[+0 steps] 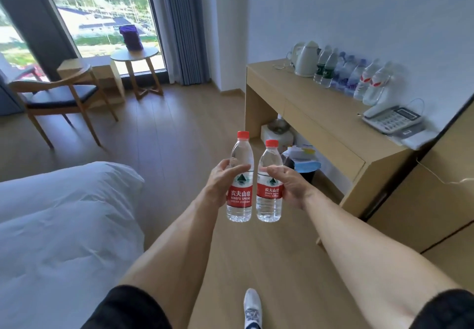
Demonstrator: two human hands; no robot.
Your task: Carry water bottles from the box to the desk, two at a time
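Above the wooden floor (pixel 179 128), between the bed (pixel 64 213) and the bench (pixel 320 113), the left hand (pixel 220 182) grips one upright red-capped water bottle (pixel 239 174) and the right hand (pixel 292 185) grips another (pixel 269 182), side by side. More bottles (pixel 354 77) line the bench beside a kettle (pixel 306 58) and a telephone (pixel 392 119).

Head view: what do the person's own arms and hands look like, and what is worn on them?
Both forearms are bare from the short black sleeves near the bottom edge down to the wrists. The left hand and the right hand wear no gloves, and no watch, ring or band shows on either. No markings or cables are visible on the arms.
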